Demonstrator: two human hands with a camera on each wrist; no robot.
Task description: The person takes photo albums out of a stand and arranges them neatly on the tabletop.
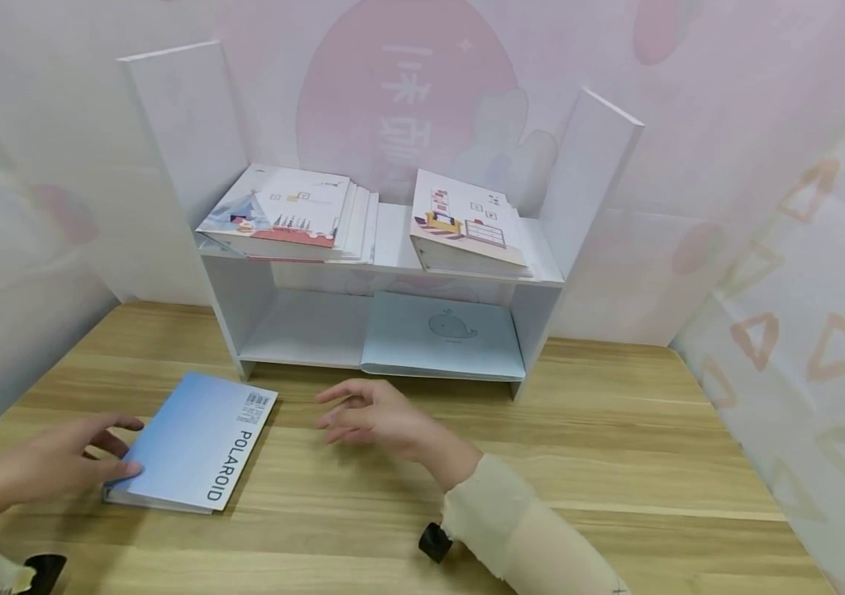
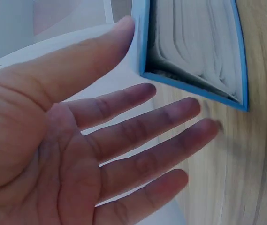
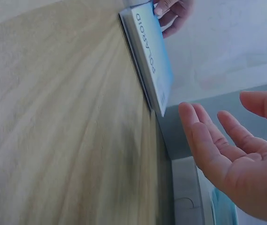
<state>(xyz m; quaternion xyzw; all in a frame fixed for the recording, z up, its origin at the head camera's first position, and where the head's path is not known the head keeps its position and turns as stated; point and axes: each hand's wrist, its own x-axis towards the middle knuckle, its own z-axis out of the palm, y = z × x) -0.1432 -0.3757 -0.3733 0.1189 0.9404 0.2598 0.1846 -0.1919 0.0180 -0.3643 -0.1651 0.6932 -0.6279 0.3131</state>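
Observation:
A blue-and-white photo album [image 1: 188,438] marked POLAROID lies flat on the wooden table at the left. My left hand [image 1: 58,463] is at its left edge, the thumb touching the cover near the lower corner. In the left wrist view the four fingers [image 2: 147,136] extend below the album [image 2: 194,51], whose page ends show, and do not wrap it. My right hand [image 1: 385,417] hovers over the table right of the album, in front of the shelf, fingers loosely bent and holding nothing. The right wrist view shows this hand [image 3: 236,150] apart from the album [image 3: 149,56].
Behind stands a white two-tier shelf [image 1: 307,318] with tall side panels. Its upper tier holds a left stack of white books [image 1: 281,207] and a leaning right stack [image 1: 467,219]. A pale blue whale-print album [image 1: 441,335] lies on the lower tier, at the right.

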